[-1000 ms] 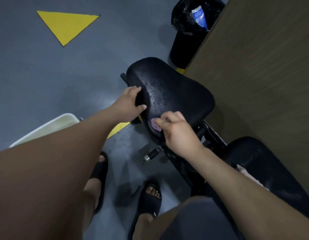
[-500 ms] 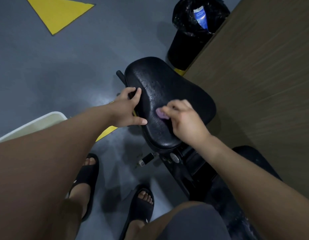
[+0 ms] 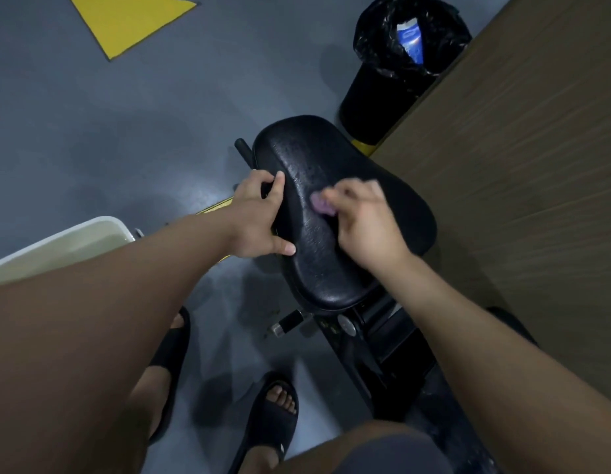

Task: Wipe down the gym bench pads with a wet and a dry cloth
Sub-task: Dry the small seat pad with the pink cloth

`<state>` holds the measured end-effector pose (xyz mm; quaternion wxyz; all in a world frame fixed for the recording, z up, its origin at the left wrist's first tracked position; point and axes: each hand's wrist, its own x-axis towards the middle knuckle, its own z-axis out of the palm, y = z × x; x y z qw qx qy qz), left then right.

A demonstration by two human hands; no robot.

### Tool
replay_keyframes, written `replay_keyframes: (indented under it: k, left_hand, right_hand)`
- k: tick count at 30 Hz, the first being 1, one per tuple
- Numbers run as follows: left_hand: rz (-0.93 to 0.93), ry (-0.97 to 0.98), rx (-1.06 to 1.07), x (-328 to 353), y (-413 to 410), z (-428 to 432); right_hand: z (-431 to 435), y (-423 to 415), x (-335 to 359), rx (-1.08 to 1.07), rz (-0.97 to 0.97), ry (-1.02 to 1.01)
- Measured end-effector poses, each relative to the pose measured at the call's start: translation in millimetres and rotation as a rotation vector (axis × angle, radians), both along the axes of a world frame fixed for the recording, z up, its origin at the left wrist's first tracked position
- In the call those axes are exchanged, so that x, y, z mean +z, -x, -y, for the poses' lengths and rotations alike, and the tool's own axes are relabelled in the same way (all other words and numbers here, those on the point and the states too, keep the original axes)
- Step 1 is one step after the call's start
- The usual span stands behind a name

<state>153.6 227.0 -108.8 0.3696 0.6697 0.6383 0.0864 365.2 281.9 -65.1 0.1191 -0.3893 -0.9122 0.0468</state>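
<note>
Scrubbing the seat pad (image 3: 331, 155) with a purple cloth (image 3: 318, 204) pinched in the curled fingers of the right hand (image 3: 365, 227), while the left hand (image 3: 257, 217) clamps the pad's left edge, where the wet surface could make that grip slip.

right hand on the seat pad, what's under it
A bit of purple cloth sticks out from under the right hand, on the black seat pad. The hand covers the rest of it.

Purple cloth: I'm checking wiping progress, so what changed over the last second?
The right hand, pinching the purple cloth, slid it from the near edge of the seat pad toward its middle. The left hand still grips the pad's left edge.
</note>
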Motion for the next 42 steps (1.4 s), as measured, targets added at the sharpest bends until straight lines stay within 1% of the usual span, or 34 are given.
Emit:
replay_keyframes:
  k: [2, 4, 6, 9, 11, 14, 17, 19, 21, 24, 26, 28, 32, 35, 38, 42]
  left_hand:
    - [0.016, -0.012, 0.005, 0.4, 1.4, 2.4]
    - [0.034, -0.025, 0.013, 0.2, 2.7, 3.6]
    - [0.051, -0.027, 0.017, -0.2, 3.2, 3.4]
    - [0.053, -0.034, 0.019, -1.7, 2.6, 2.9]
    - [0.056, -0.032, 0.026, -2.2, 2.9, 3.3]
    - [0.057, -0.047, 0.038, -0.9, 3.2, 4.6]
    - [0.076, -0.056, 0.062, 1.0, 3.6, 9.1]
    - [0.079, -0.066, 0.077, 0.7, 2.6, 10.0]
    - [0.077, -0.052, 0.102, -0.7, 2.6, 9.0]
    - [0.073, -0.019, 0.118, -2.5, 4.2, 4.7]
    - [0.079, -0.011, 0.125, -3.4, 4.1, 3.8]
    - [0.079, -0.018, 0.127, -3.4, 3.8, 4.0]
    - [0.085, -0.015, 0.126, -0.3, 5.8, 4.8]
    - [0.087, -0.007, 0.115, 4.0, 4.8, 4.5]
    - [0.081, 0.003, 0.120, 2.6, 4.8, 1.8]
    - [0.058, -0.004, 0.107, 0.1, 5.1, -1.2]
  right_hand:
    - [-37.3, 20.7, -5.1, -0.120, -0.005, 0.004]
    - [-50.2, 37.4, -6.5, -0.221, -0.017, 0.016]
    - [-29.0, 36.8, -6.3, -0.167, -0.015, 0.000]
    - [24.2, 14.4, 0.5, 0.062, -0.011, 0.039]
    - [34.8, 5.8, 2.2, 0.140, 0.008, 0.047]
    - [-2.0, 28.2, -1.0, 0.099, -0.008, 0.022]
    - [-50.8, 60.9, -5.9, -0.055, -0.015, 0.049]
    - [-56.9, 64.9, -8.0, -0.098, 0.005, 0.038]
    - [-36.8, 50.8, -7.0, -0.029, 0.010, 0.012]
    - [-1.1, 25.3, 0.2, 0.130, 0.010, 0.054]
    - [-4.4, 24.4, 0.0, 0.167, 0.039, 0.049]
    - [-23.7, 39.7, -3.8, 0.137, 0.050, 0.023]
    - [-76.9, 83.3, -12.9, 0.001, 0.000, 0.030]
    - [-91.5, 96.7, -12.9, -0.055, 0.020, 0.033]
    - [-68.4, 78.6, -10.0, 0.022, -0.022, 0.019]
    - [-52.4, 51.1, -6.1, 0.119, -0.004, 0.018]
